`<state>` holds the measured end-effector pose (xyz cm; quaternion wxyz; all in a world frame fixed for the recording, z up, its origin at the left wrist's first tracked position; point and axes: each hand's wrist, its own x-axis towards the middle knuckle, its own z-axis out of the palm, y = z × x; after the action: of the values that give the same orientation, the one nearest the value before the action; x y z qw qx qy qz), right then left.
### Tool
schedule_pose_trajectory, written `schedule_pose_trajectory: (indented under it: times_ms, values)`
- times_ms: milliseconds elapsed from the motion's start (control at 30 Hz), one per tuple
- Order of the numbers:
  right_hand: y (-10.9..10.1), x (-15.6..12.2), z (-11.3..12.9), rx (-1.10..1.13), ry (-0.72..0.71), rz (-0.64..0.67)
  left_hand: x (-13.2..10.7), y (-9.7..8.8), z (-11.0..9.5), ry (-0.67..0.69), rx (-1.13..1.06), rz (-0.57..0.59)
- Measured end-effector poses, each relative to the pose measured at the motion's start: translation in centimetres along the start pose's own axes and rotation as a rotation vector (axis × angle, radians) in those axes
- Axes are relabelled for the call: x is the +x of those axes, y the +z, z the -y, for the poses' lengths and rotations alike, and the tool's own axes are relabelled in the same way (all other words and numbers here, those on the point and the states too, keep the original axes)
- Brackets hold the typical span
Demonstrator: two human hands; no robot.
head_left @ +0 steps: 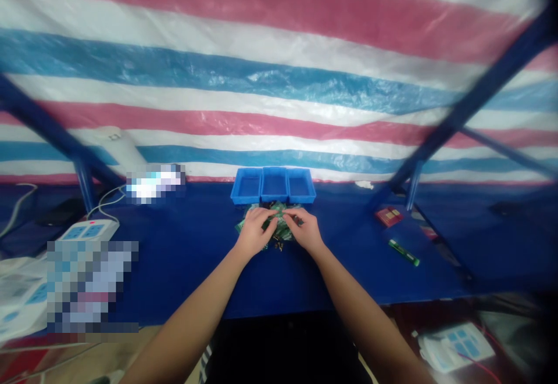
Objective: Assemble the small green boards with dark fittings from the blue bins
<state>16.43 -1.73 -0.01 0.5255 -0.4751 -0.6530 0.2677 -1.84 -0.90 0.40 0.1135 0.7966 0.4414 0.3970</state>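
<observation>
Green pieces point(284, 232) lie heaped on the counter point(183, 268), near side of three blue trays point(274, 186), little apparently done, most remaining, while left hand point(256, 230) and right hand point(306, 230) nearly meet over them, grip unclear.

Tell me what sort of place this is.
Probably a makeshift workspace, perhaps a tent or sheeted-off booth. Red, white and blue striped plastic sheeting forms the backdrop, and a flat blue tabletop holds three open, rectangular blue plastic bins.
</observation>
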Motion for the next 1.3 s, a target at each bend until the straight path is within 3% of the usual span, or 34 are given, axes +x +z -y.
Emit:
schedule_pose_trajectory:
  times_ms: [200, 400, 567, 800, 1000, 1300]
  values:
    - [-0.2, 0.1, 0.3, -0.037, -0.048, 0.043, 0.2, -0.1, -0.2, 0.007, -0.09, -0.01]
    - [0.1, 0.5, 0.7, 0.09, 0.094, -0.022, 0.3, -0.3, -0.2, -0.184, -0.204, -0.16]
    - [0.0, 1.4, 1.5, 0.143, 0.152, 0.037, 0.4, -0.7, 0.0, -0.281, -0.275, -0.189]
    - [0.4, 2.4, 1.8, 0.146, 0.172, 0.062, 0.4, -1.1, 0.3, -0.258, -0.24, -0.178]
    - [0.8, 1.5, 0.9, 0.231, 0.149, 0.023, 0.0, -1.2, 0.3, -0.242, -0.189, -0.147]
    - [0.7, 1.1, 0.2, 0.29, 0.243, 0.012, -0.3, -1.1, 0.1, -0.18, -0.097, -0.132]
